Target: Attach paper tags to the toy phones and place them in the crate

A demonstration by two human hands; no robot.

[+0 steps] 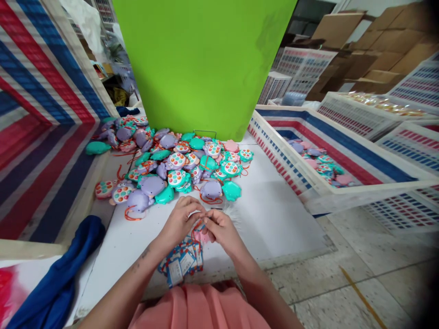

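Pink plastic shows between the two hands: a small pink toy (203, 236) lies just on the near side of the toy pile (178, 167), mostly hidden under the fingers, so I cannot tell which way it lies lengthwise. The left hand (180, 221) and right hand (221, 228) meet fingertip to fingertip above it. Both are closed in a pinch on a red string (195, 230) that loops down to the toy, and neither hand is nearer than the other.

Nearer than the pile, partly under the left wrist, a fanned stack of blue-edged tags (181, 264) lies on the white table (274, 214). Right of the pile, a striped crate (307, 185) holds a shallow layer of loose toys (322, 164), purple, teal and pink. Left of the pile, another striped crate (41, 151) is tipped on its side, with a blue cloth (65, 269) below it. Behind the pile stands a green panel (206, 64).
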